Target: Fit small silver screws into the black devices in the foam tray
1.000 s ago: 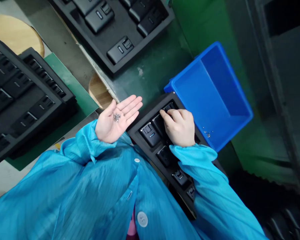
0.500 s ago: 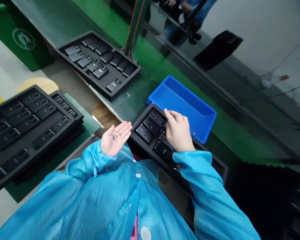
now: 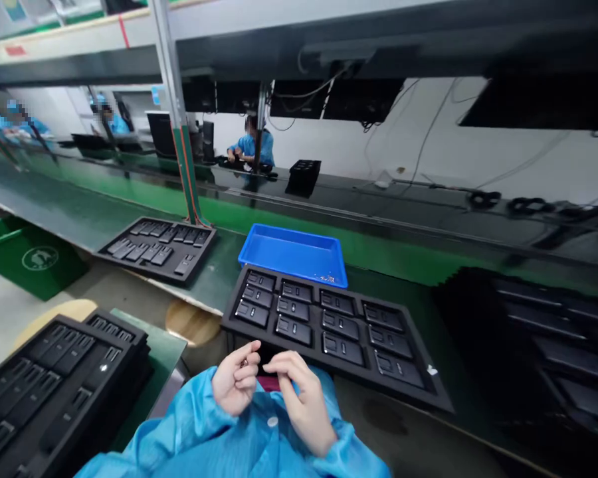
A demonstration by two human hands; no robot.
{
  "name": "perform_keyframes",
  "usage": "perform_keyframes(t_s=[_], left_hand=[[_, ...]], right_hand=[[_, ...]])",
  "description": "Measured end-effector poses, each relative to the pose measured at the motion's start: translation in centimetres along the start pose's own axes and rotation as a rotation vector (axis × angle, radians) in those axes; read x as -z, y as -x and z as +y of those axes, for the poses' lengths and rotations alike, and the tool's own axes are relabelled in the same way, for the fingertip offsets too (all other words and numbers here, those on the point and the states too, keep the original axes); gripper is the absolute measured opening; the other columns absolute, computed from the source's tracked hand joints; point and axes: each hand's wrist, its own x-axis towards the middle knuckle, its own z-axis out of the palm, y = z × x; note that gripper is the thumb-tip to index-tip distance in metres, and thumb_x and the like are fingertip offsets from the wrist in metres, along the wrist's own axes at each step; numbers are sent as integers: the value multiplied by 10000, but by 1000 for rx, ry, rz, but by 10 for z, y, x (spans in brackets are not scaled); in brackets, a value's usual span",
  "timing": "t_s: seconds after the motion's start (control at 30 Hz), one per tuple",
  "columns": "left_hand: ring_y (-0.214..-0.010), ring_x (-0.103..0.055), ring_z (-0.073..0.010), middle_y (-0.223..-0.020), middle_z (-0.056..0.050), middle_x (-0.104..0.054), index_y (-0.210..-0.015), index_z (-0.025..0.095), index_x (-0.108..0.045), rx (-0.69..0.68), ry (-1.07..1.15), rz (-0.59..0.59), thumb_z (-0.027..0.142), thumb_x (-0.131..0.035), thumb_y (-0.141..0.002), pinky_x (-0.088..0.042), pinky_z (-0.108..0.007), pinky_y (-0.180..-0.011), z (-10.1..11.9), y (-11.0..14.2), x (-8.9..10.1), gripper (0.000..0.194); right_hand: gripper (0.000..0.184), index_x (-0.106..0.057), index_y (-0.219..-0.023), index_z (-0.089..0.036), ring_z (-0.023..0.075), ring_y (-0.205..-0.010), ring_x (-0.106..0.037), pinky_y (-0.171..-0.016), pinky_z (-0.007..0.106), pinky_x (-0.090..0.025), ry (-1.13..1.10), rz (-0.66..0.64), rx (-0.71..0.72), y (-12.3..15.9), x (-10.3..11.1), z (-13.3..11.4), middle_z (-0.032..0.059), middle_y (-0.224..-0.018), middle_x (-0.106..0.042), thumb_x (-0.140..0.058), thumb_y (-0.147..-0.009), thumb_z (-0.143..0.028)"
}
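Before my body, my left hand (image 3: 236, 380) is half curled with the palm up. A few small metal pieces (image 3: 244, 363) show between its fingers, too small to name surely. Close beside it, my right hand (image 3: 301, 398) has its fingers bent and pressed together, pointing at the left hand; whether anything is in them is hidden. Just beyond both hands lies a black foam tray (image 3: 274, 337) holding rows of flat black devices (image 3: 293, 308). Behind that tray stands a blue plastic bin (image 3: 289, 255), with small shiny pieces (image 3: 325, 278) in its near right corner.
Another black tray of devices (image 3: 192, 271) lies farther left on the green bench (image 3: 219, 265). Stacked trays (image 3: 74, 325) stand at lower left, near wooden stools (image 3: 192, 322) and a green waste bin (image 3: 40, 259). Dark stacked trays (image 3: 508, 345) rise at right. Co-workers sit beyond.
My view has swung up and levelled. My right hand has left the tray and come beside my left hand. My left hand, flat and open before, has curled round the small metal pieces.
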Motion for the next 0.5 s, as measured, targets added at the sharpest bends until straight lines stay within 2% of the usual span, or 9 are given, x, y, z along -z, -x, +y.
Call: perform_keyframes(t_s=[0.07,0.13,0.23,0.27,0.33,0.4,0.47,0.5], left_hand=[[-327,-311,68,-718,3,-647,-868,209,-719,-17,-48,-27,91,-266,-1059,-178,-8,-349,5,-2,-8,506],[-340,-315,79,-939,-41,-753,-897,221,-740,-32,-90,-56,20,-268,-1017,-215,8,-354,10,-3,-17,527],[-375,-323,76,-1170,-83,-754,-890,241,-764,-64,-155,-98,-45,-304,-954,-262,11,-363,14,-5,-30,545],[-377,-298,67,-1166,-79,-753,-876,258,-770,-78,-179,-110,-51,-318,-936,-212,0,-336,15,-6,-32,550],[-377,-164,45,-1061,-59,-755,-854,307,-777,-99,-235,-137,-34,-365,-902,16,-52,-308,14,-11,-33,537],[-421,35,26,-864,-34,-716,-849,362,-782,-86,-301,-167,22,-417,-880,244,-147,-412,15,-20,-28,500],[-460,142,15,-690,-4,-620,-845,428,-782,-19,-374,-215,116,-453,-899,292,-196,-464,18,-32,-24,457],[-450,156,12,-631,8,-573,-821,465,-776,34,-409,-251,164,-464,-910,279,-202,-449,22,-39,-23,443]], right_hand=[[267,-706,-870,-263,153,-753,-684,-656,253,-556,-42,69,-26,1,1,4,6,-810,-704,-488,-967,-143],[265,-693,-842,-266,161,-704,-679,-616,261,-550,-78,120,-45,1,3,8,4,-770,-689,-487,-967,-156],[259,-689,-824,-269,174,-667,-676,-586,278,-550,-124,159,-61,-2,5,12,7,-751,-682,-494,-967,-178],[256,-687,-818,-266,176,-656,-674,-576,280,-548,-137,170,-62,-4,7,14,8,-744,-678,-496,-968,-185],[261,-686,-808,-256,176,-644,-671,-562,278,-542,-151,191,-65,-14,15,15,12,-732,-671,-493,-971,-191],[254,-690,-806,-250,171,-658,-674,-569,272,-540,-146,216,-68,-32,31,13,14,-735,-675,-505,-970,-194],[219,-713,-874,-265,166,-714,-683,-617,273,-553,-121,259,-48,-56,54,3,14,-782,-694,-527,-966,-193],[235,-722,-973,-289,168,-768,-685,-656,286,-564,-109,288,-12,-68,66,-4,18,-833,-702,-515,-972,-178]])
